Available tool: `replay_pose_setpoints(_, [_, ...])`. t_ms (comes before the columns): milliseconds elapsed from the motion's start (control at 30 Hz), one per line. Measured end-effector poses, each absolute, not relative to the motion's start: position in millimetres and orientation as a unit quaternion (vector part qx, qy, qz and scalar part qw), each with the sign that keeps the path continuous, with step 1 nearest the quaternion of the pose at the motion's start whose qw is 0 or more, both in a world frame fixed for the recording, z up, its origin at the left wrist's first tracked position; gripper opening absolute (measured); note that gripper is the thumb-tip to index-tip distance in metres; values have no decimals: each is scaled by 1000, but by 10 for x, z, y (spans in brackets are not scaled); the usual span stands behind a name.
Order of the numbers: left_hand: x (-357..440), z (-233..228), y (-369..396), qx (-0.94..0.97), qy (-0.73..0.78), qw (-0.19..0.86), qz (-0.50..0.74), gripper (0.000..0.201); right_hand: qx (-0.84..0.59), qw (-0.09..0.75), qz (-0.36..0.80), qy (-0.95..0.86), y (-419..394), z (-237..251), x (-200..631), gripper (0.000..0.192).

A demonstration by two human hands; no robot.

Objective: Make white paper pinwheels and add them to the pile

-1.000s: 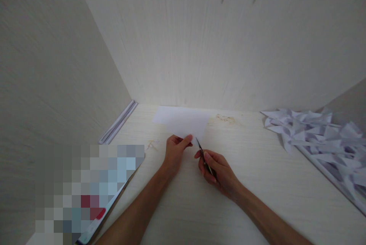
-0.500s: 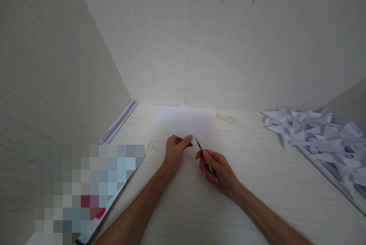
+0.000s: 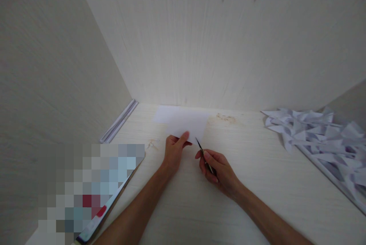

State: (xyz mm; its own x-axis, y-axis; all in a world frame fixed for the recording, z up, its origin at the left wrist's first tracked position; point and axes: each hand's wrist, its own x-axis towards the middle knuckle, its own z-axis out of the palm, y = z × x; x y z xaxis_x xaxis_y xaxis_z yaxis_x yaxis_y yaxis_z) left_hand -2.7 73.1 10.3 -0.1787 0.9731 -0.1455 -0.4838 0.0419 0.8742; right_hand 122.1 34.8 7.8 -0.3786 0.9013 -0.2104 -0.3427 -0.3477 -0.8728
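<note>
Pinching the near edge of a white sheet of paper (image 3: 187, 125) between thumb and fingers, the left hand (image 3: 174, 149) rests on the pale table (image 3: 257, 184). Just right of it, the right hand (image 3: 219, 170) is closed around a thin dark tool (image 3: 203, 155), likely tweezers, whose tip points at the paper's near right corner. Farther right of that hand lies a heap of folded paper pieces (image 3: 317, 132).
</note>
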Motion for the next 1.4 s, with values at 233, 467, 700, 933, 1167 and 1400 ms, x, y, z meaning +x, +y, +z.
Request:
replay_pose_setpoints(233, [-38, 76, 728, 312, 435, 581, 613, 17, -359, 421, 744, -374, 349, 88, 1222, 30])
replay_pose_setpoints(467, [-28, 12, 707, 388, 468, 553, 569, 23, -359, 435, 745, -355, 343, 107, 1216, 30])
replay_pose_setpoints(700, [-15, 7, 703, 395, 454, 559, 570, 22, -360, 445, 743, -347, 353, 91, 1218, 31])
replay_pose_setpoints(933, [-10, 14, 695, 385, 463, 561, 568, 25, -359, 449, 739, -350, 354, 77, 1225, 31])
replay_pose_setpoints(1167, [-9, 18, 693, 305, 417, 586, 624, 12, -360, 440, 737, -365, 360, 47, 1227, 30])
replay_pose_setpoints(1400, [2, 124, 691, 248, 429, 568, 657, 27, -362, 430, 735, -379, 340, 43, 1222, 30])
